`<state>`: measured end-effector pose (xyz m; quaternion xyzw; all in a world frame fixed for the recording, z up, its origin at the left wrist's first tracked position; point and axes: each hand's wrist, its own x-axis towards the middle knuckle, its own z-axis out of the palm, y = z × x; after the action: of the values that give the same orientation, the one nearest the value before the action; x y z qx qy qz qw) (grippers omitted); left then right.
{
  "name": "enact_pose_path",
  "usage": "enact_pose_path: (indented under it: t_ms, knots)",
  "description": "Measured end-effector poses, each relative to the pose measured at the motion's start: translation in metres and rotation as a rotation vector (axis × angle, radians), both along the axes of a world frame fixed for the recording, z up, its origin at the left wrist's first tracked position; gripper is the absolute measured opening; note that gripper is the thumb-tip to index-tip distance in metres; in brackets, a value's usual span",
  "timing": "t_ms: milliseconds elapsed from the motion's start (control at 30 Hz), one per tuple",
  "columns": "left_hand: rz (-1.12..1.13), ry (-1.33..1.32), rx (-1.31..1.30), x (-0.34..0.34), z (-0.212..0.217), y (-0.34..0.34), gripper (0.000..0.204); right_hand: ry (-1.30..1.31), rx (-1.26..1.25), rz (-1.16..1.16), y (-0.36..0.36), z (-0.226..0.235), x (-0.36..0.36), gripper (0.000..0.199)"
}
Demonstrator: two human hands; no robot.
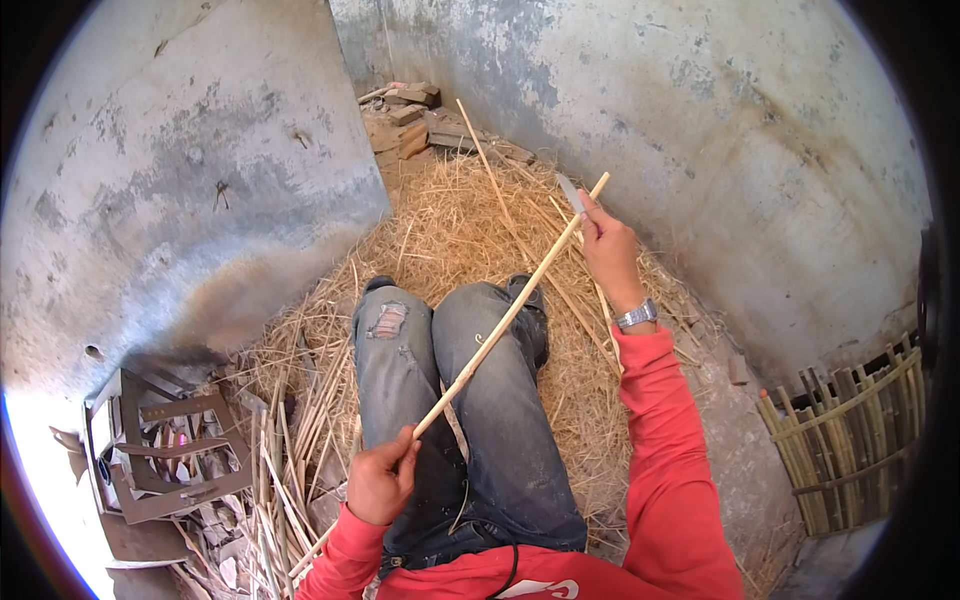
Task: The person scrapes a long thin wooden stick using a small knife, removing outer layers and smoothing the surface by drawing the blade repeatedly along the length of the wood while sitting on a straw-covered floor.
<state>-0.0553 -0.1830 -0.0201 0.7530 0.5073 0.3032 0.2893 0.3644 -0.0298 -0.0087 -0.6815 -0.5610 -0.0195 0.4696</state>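
Note:
A long pale peeled stick (510, 318), which looks like cane or split bamboo, slants across my lap from lower left to upper right. My left hand (382, 482) is closed around its lower part, and the lower end runs on past my wrist. In my right hand (611, 255) is a knife (570, 192), its blade pointing up and away beside the stick's far end. The blade and stick cross at my right fingers; whether the edge touches the stick I cannot tell. My legs in worn jeans (475, 335) lie beneath the stick.
Straw-like shavings (450, 225) cover the floor ahead, with loose strips among them. Several cut sticks (272, 470) lie at left beside a broken dark frame (185, 455). Bricks (408, 115) are piled in the far corner. Plastered walls (740, 180) rise on both sides; a slatted fence-like bundle (850, 435) stands right.

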Motion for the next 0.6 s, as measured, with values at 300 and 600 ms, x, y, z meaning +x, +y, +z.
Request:
enact_pose_path:
  t_ms: [300,600]
  knots:
    - [0.008,0.046,0.049,0.002,0.003,-0.002,0.023,0.057,-0.113,0.334,-0.055,-0.007,-0.092,0.04]
    - [0.041,0.003,0.01,0.014,0.007,-0.004,0.025,0.024,-0.124,0.521,-0.11,-0.022,-0.131,0.049]
